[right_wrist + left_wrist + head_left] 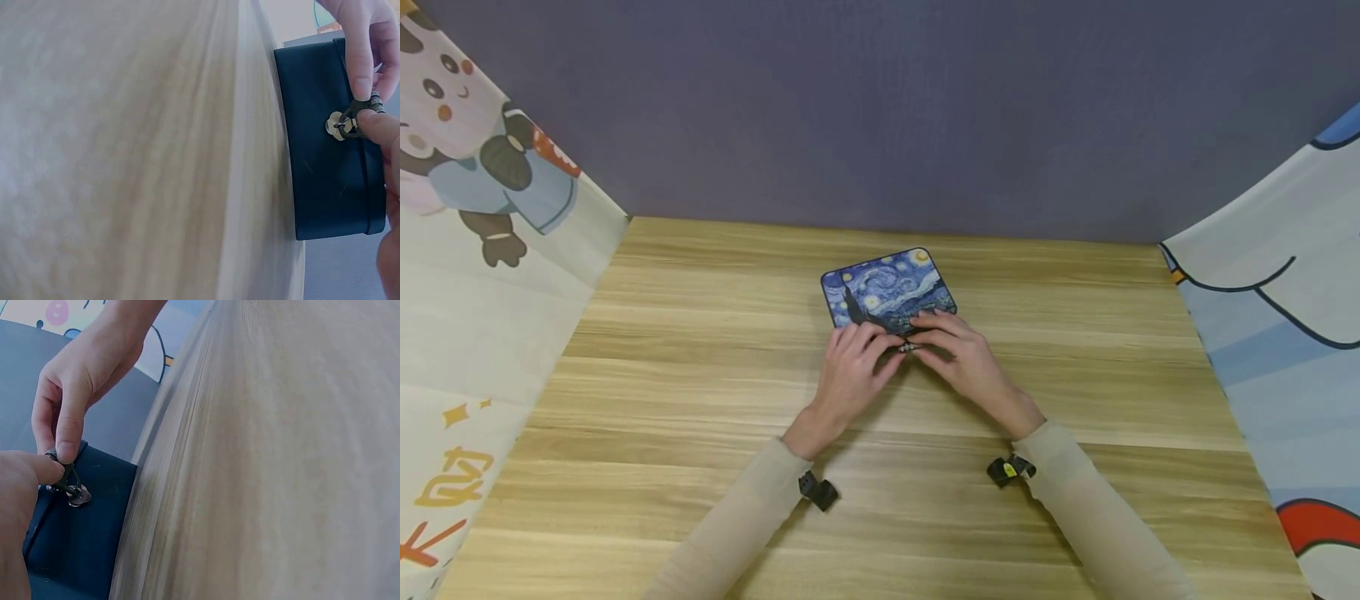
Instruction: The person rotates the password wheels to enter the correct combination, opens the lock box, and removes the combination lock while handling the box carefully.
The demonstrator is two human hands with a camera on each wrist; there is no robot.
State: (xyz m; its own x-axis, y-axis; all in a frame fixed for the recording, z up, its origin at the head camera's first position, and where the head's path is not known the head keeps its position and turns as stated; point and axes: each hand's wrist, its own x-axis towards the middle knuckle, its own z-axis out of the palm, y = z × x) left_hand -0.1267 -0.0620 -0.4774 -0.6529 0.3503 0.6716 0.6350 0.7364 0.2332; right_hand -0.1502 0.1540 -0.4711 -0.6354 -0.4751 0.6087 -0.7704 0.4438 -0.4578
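A box (891,287) with a blue starry-night picture on its lid lies slightly turned on the table; its dark front (328,181) shows in the right wrist view. At the middle of that front, a metal clasp (334,126) carries a small dark padlock (374,99) with ridged dials, its shackle looped at the clasp. My left hand (850,362) pinches the padlock between thumb and finger from the left. From the right, the thumb and finger of my right hand (964,360) pinch it too. Other right fingers rest at the lid's front edge. Fingertips hide part of the padlock.
The wood-grain table (685,350) extends around the box. A dark blue-grey panel (887,108) rises behind it, and printed cartoon sheets (467,317) stand at both sides. Each sleeved wrist wears a small black camera (818,492).
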